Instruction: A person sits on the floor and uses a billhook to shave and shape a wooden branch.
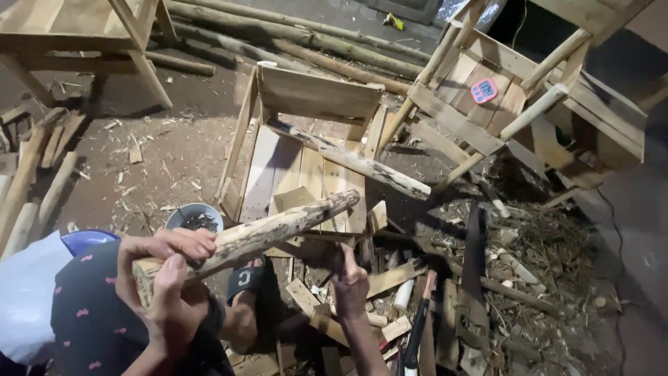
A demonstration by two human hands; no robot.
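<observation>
Two hands are busy here: our left hand [167, 292] wraps tight around the near end of a rough, pale, bark-stripped wooden pole [278, 226], which slants up to the right, its far end over the slatted seat of an unfinished pale wooden chair [316, 94]. Our right hand [350, 285] reaches down, fingers curled, into a heap of short wooden offcuts [390, 275]; we cannot tell whether it grips one. We judge this a steadying-and-searching step, and any next move calls for a firm hold on that pole
</observation>
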